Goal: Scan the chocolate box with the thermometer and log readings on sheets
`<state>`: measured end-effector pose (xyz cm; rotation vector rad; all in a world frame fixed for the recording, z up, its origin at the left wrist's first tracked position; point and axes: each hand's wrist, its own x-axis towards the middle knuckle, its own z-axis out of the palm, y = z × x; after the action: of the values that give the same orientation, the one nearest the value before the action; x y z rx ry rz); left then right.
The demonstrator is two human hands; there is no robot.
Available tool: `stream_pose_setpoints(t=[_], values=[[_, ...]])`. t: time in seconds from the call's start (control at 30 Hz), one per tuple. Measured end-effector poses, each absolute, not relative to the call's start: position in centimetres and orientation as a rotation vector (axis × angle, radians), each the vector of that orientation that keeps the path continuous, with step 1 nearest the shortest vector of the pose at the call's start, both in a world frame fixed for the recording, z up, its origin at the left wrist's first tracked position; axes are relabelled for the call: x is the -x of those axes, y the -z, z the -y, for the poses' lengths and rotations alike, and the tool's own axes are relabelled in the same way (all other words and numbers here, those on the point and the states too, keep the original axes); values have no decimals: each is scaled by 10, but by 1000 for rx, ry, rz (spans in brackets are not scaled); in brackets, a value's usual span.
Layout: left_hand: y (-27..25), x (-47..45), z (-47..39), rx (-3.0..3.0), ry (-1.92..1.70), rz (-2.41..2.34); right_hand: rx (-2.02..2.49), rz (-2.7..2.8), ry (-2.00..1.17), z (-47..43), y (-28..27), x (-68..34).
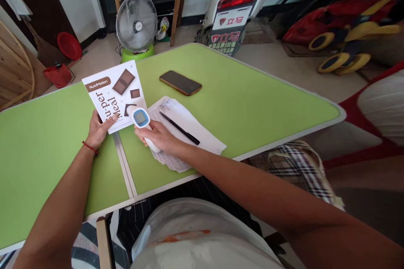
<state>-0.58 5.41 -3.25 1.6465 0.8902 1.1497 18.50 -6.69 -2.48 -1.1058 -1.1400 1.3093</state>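
Note:
My left hand (pixel 98 130) grips the lower left edge of a white box (pixel 109 84) printed "NutriMotion" and "Meal", with chocolate pieces pictured on it. The box is tilted up above the green table (pixel 259 105); its depth is hidden. Wrapped round the handle of a white infrared thermometer (pixel 141 118) is my right hand (pixel 158 136). The thermometer's blue-rimmed screen faces me, and its head is in front of the box's lower right corner. Beneath my right hand and forearm lie sheets of paper (pixel 202 136) with a black pen (pixel 179 128) on top.
A phone (pixel 180 83) lies behind the papers. Beyond the table stand a fan (pixel 136 23) on a green stool and a white scooter (pixel 238 8). A yellow-wheeled ride-on toy (pixel 350 46) is at the right. A seam (pixel 124 168) crosses the table.

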Motion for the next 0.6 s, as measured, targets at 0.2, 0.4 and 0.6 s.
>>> stream_pose_setpoints(t=[0.2,0.4,0.6], values=[[30,4,-52,-1648,-1144,-887,1132,1181,-1277,68,23,-186],[30,4,-52,-1654,-1148,-882,1143,1140,-1280,69,20,-184],[32,5,-53,-1660,-1150,-883,1154,1149,-1283,69,21,-184]])
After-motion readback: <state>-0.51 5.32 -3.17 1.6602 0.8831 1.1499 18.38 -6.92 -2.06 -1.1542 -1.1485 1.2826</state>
